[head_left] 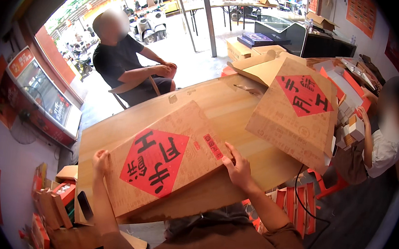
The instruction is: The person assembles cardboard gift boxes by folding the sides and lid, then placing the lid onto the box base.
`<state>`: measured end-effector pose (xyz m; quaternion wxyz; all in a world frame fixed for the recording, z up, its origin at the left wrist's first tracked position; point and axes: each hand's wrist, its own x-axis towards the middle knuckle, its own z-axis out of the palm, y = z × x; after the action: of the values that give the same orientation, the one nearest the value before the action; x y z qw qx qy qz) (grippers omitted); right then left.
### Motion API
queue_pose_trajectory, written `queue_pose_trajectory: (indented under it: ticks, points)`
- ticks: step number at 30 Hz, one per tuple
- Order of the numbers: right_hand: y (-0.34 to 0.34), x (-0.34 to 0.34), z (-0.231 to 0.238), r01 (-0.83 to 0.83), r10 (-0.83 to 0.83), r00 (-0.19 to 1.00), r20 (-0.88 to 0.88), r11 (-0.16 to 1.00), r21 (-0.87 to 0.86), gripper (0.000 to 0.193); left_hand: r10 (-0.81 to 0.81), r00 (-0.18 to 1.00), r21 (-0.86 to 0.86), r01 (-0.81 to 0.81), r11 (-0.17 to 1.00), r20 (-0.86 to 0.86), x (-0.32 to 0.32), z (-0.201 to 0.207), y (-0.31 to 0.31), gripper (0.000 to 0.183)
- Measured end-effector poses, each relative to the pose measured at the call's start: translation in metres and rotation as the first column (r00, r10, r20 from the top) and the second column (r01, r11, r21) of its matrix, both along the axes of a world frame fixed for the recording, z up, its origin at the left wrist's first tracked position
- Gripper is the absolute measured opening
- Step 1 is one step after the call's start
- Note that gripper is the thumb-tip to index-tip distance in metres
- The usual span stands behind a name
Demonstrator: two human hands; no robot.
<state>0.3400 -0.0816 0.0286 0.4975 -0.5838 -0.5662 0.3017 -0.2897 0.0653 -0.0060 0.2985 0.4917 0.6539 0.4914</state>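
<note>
A flat brown cardboard box (191,170) with a red diamond label and black lettering lies tilted across the near part of the wooden table (248,160). My left hand (100,160) grips its left end, fingers curled over the edge. At its right end, my right hand (237,166) holds the edge with the thumb on the near side. A second, similar cardboard box (274,111) stands farther right on the table. The undersides of both boxes are hidden.
An open carton (254,68) sits at the table's far right. One person (120,63) sits beyond the table; another person (383,146) at the right handles small white boxes (354,130). A black cable (311,215) hangs near my right arm. A drinks fridge (44,95) stands left.
</note>
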Motion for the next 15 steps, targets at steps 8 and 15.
queue_pose_trajectory:
  ticks: [8, 15]
  points:
    - [-0.004, 0.003, -0.002, -0.015, 0.015, 1.0, 0.023, 0.999, 0.028, 0.061, -0.046, 0.999, 0.039, 0.046, 0.998, 0.003, 0.011, -0.011, -0.015, 0.033]
    - [-0.016, 0.002, 0.003, -0.041, 0.042, 0.999, 0.018, 0.998, -0.04, 0.064, 0.061, 0.955, -0.037, -0.075, 0.997, -0.292, 0.03, 0.012, 0.002, 0.039]
